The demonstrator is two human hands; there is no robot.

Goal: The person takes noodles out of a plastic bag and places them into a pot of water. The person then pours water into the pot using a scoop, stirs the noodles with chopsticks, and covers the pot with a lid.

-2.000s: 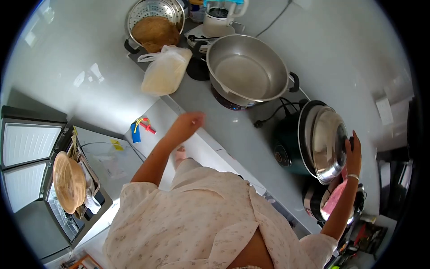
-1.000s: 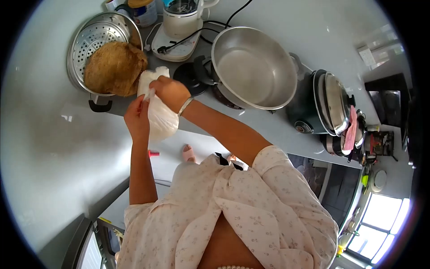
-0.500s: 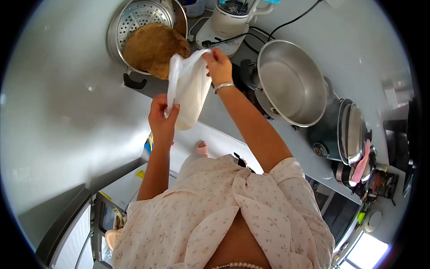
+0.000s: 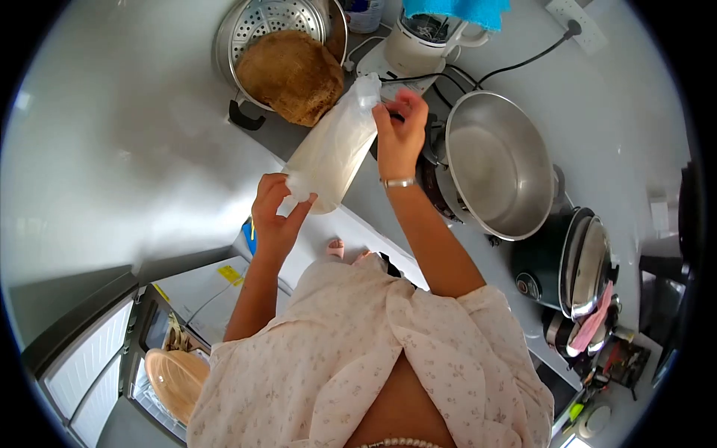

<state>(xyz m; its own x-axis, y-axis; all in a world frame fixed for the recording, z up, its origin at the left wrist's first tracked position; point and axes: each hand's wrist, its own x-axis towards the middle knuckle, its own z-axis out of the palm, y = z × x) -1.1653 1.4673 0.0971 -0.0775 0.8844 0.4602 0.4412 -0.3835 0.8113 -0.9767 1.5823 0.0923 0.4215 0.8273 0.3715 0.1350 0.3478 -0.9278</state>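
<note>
A whitish plastic bag (image 4: 334, 147) with pale contents lies slanted at the counter's edge, between both hands. My left hand (image 4: 278, 216) pinches its lower left edge between thumb and fingers. At the bag's upper right edge, my right hand (image 4: 401, 134) grips the plastic with bent fingers. Close behind the bag, a brown rounded mass (image 4: 290, 77) rests in a perforated steel steamer (image 4: 263, 20). To the right of my right hand stands a wide steel pot (image 4: 499, 164) with nothing visible inside it.
A white blender (image 4: 415, 49) with a blue cloth (image 4: 457, 10) stands at the back, with black cables beside it. Along the counter (image 4: 467, 250) at the right are a dark green cooker (image 4: 544, 261) and a pink cloth (image 4: 592, 319). A tan basket (image 4: 178, 382) is at lower left.
My right hand has left the lidded cooker, and both hands have taken hold of the bag. The bag's top was spread in the previous frame; now the bag looks flatter and stretched between the hands.
</note>
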